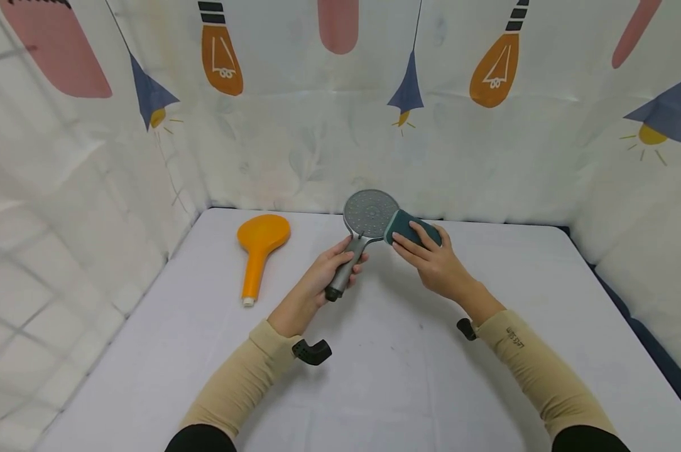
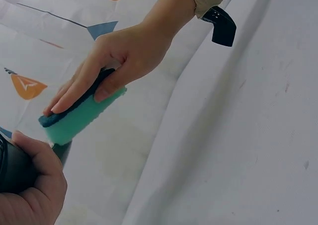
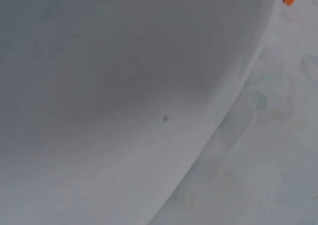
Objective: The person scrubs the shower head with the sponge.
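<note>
My left hand (image 1: 320,271) grips a grey handheld shower head (image 1: 370,212) by its handle, with the round nozzle face turned up. A dark green and mint scouring sponge (image 1: 398,227) is pinched in my right hand (image 1: 433,267). One end of the sponge is right at the lower right rim of the shower head. From the left wrist, the sponge (image 2: 82,119) shows its dark pad up and its mint foam below, with the right thumb on one side and the fingers on the other. The right wrist view shows neither hand.
An orange handheld shower head (image 1: 263,233) with a white end lies on the white-covered table (image 1: 340,389), left of my left hand. Behind the table hangs a pale curtain (image 1: 329,144) printed with lamps and bulbs. Black bands (image 1: 312,353) stick out at both cuffs.
</note>
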The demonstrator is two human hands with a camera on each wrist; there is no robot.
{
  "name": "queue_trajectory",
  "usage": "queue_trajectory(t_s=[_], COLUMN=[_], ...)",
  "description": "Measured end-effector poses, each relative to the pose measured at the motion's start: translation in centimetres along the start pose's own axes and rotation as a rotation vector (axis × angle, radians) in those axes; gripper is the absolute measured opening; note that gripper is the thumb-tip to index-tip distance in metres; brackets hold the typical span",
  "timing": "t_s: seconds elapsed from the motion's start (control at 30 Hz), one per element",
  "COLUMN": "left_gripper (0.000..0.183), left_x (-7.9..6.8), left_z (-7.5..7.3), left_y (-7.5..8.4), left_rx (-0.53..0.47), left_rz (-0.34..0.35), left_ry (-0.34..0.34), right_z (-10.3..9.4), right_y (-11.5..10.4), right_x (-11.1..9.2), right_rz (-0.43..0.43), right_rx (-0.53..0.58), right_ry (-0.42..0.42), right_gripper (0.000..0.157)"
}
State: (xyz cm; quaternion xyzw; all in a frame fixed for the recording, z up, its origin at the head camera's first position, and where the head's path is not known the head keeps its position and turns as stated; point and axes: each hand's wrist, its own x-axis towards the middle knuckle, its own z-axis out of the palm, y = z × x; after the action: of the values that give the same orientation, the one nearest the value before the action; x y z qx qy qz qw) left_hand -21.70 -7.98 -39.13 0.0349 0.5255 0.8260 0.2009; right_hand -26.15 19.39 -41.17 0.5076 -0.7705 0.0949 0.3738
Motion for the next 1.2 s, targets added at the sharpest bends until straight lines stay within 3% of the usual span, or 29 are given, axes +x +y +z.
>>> queue_trajectory(t_s=[0.2, 0.4, 0.53, 0.63, 0.77, 0.93, 1.03, 1.2], left_gripper=[0.059, 0.061, 0.062, 0.062, 0.062, 0.062, 0.062, 0.061], left_x=[0.1, -0.2, -0.1, -0.1, 0.0, -0.1, -0.3, -0.5], left_z=[0.5, 0.8, 0.9, 0.9, 1.0, 0.8, 0.6, 0.2], left_y=[-0.2, -0.6, -0.9, -1.2, -1.4, -1.5, -1.5, -1.5], left_rx=[0.053, 0.132, 0.206, 0.237, 0.251, 0.262, 0.29, 0.358], left_rz=[0.01, -0.008, -0.002, 0.003, 0.008, 0.008, 0.003, 0.002], left_ry=[-0.042, -0.064, -0.098, -0.117, -0.122, -0.128, -0.129, -0.145], right_z=[0.7, 0.9, 1.1, 1.3, 1.6, 1.3, 1.1, 1.4], right_y=[-0.6, 0.0, -0.2, -1.0, -2.1, -1.3, -0.2, 0.5], right_x=[1.0, 2.0, 3.0, 4.0, 5.0, 4.9, 4.4, 4.0], right_rz=[0.067, 0.299, 0.425, 0.386, 0.22, 0.123, 0.15, 0.311], right_rx=[0.035, 0.061, 0.115, 0.104, 0.027, -0.052, -0.069, -0.039], right_ry=[0.025, 0.097, 0.102, 0.074, 0.019, -0.029, -0.014, 0.06], right_gripper=[0.063, 0.058, 0.056, 0.057, 0.064, 0.072, 0.071, 0.058])
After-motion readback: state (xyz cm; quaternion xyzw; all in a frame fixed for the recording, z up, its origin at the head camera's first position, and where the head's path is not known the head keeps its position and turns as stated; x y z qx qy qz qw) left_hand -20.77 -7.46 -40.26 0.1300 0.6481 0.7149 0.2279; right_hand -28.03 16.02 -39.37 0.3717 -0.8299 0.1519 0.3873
